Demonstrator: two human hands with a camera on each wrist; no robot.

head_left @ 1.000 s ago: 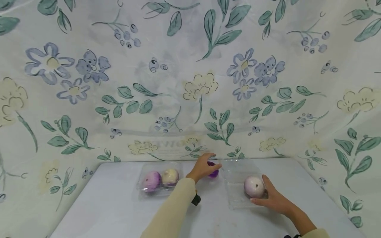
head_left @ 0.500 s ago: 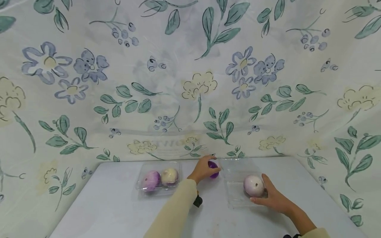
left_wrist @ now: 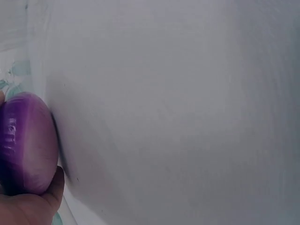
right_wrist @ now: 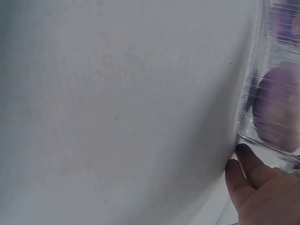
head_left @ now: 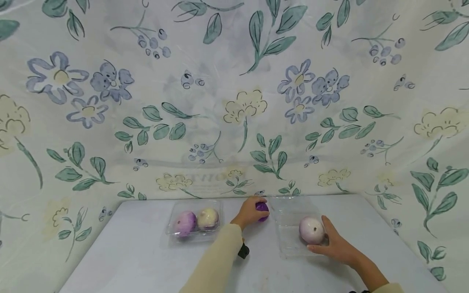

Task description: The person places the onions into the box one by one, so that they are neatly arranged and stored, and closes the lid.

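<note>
My left hand (head_left: 251, 211) grips a deep purple red onion (head_left: 262, 211) at the table's back, between two clear plastic boxes. In the left wrist view the onion (left_wrist: 29, 143) is at the left edge, with a fingertip against its lower side. The right box (head_left: 287, 240) holds a pale pinkish onion (head_left: 311, 230). Around that box's right front part lies my right hand (head_left: 338, 246), thumb and fingers spread apart. The right wrist view shows fingertips (right_wrist: 234, 171) just outside the box's corner; whether they press on it is hard to tell.
A second clear plastic box (head_left: 194, 236) stands on the left with a purple onion (head_left: 185, 223) and a pale yellow onion (head_left: 208, 219) in it. Behind the white table (head_left: 128, 252) hangs a floral cloth (head_left: 205, 134).
My left hand's spread fingers have come down and curled round the purple onion. The right hand keeps its place by the right box.
</note>
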